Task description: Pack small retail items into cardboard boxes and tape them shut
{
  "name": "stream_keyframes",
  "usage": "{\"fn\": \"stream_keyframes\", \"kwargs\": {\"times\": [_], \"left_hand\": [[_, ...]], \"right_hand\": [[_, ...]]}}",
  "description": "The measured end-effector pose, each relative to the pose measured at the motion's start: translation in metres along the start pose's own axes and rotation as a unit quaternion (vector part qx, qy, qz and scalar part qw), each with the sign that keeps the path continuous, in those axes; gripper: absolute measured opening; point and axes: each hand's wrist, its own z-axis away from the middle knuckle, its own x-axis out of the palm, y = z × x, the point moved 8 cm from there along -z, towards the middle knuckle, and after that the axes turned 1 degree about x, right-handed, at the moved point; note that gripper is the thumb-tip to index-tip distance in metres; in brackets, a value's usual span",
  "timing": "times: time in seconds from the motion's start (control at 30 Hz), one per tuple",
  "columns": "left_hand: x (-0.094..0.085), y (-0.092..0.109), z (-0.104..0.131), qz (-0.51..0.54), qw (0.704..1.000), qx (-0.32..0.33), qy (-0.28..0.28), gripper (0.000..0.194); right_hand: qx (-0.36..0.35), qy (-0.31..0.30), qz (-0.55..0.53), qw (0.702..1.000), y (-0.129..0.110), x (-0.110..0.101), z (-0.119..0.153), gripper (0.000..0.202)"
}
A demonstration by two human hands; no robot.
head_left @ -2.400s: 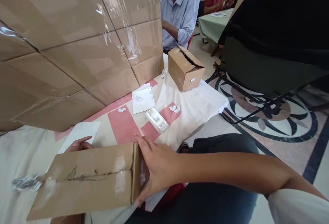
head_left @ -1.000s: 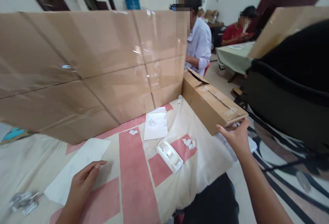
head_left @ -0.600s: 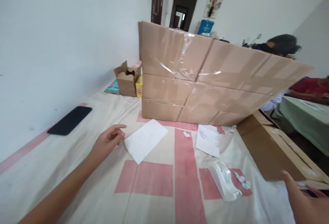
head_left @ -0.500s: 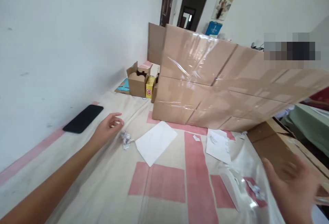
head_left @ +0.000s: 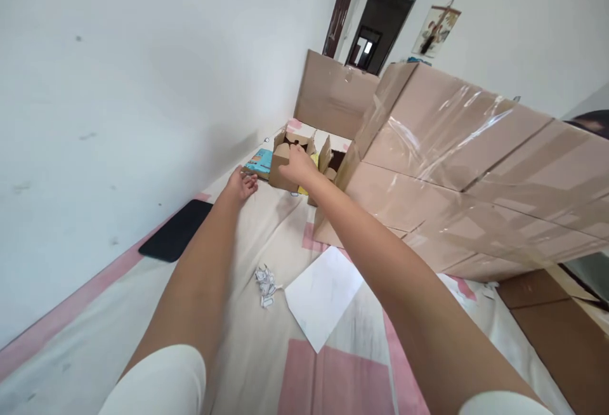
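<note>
My right hand (head_left: 299, 166) is at a small open cardboard box (head_left: 281, 172) near the wall, its curled fingers closed at the box's front rim. Part of a yellow box (head_left: 314, 159) shows behind this hand. My left hand (head_left: 242, 186) is low beside a flat blue packet (head_left: 260, 160), palm turned up, fingers loosely bent and apart, with nothing seen in them. On the cloth nearer to me lie a white sheet of paper (head_left: 323, 297) and a little heap of paper scraps (head_left: 265, 286).
A black phone (head_left: 176, 231) lies along the white wall on the left. The large taped cardboard panel (head_left: 428, 161) stands upright on the right. Another open small box (head_left: 333, 167) is beside its near end. A brown cardboard flap (head_left: 561, 332) is at the lower right.
Both hands have moved forward to the small boxes by the wall, the right one crossing from the far right. The view has turned left.
</note>
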Motion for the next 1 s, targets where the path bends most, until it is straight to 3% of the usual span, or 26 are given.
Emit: {"fn": "stream_keyframes", "kwargs": {"times": [0.1,0.2,0.4,0.47,0.57,0.7,0.77,0.83,0.87,0.93,1.0], "left_hand": [[0.0,-0.003,-0.014,-0.005,1.0,0.017,0.0,0.037],[0.007,-0.007,-0.017,-0.012,0.997,0.08,-0.01,0.035],[0.016,-0.001,0.008,-0.031,0.978,0.199,-0.053,0.033],[0.013,0.016,0.021,-0.043,0.97,0.233,-0.05,0.03],[0.006,0.057,0.052,-0.072,0.953,0.288,-0.053,0.035],[-0.017,0.121,0.132,-0.157,0.914,0.368,-0.068,0.068],[-0.028,0.148,0.196,-0.348,0.815,0.46,-0.05,0.075],[-0.042,0.157,0.264,-0.49,0.698,0.523,-0.004,0.079],[-0.05,0.155,0.298,-0.533,0.653,0.538,0.011,0.082],[-0.062,0.135,0.36,-0.603,0.573,0.555,0.016,0.074],[-0.066,0.093,0.421,-0.638,0.488,0.594,-0.047,0.059]], "right_hand": [[0.054,-0.017,-0.017,0.998,0.029,0.028,-0.032,0.06],[0.073,-0.008,-0.027,0.997,0.047,0.047,-0.041,0.048],[0.069,0.039,-0.04,0.996,0.043,0.058,-0.039,0.05],[0.066,0.056,-0.052,0.995,0.039,0.054,-0.029,0.056],[0.05,0.085,-0.108,0.989,0.034,0.038,-0.005,0.063],[-0.036,0.105,-0.207,0.972,0.008,0.004,0.048,0.063],[-0.094,0.097,-0.231,0.964,-0.008,-0.015,0.085,0.062],[-0.141,0.07,-0.236,0.959,-0.02,-0.032,0.13,0.062],[-0.165,0.053,-0.235,0.956,-0.022,-0.038,0.156,0.063],[-0.214,0.021,-0.232,0.949,-0.021,-0.047,0.215,0.065],[-0.249,-0.011,-0.228,0.941,-0.01,-0.049,0.28,0.071]]}}
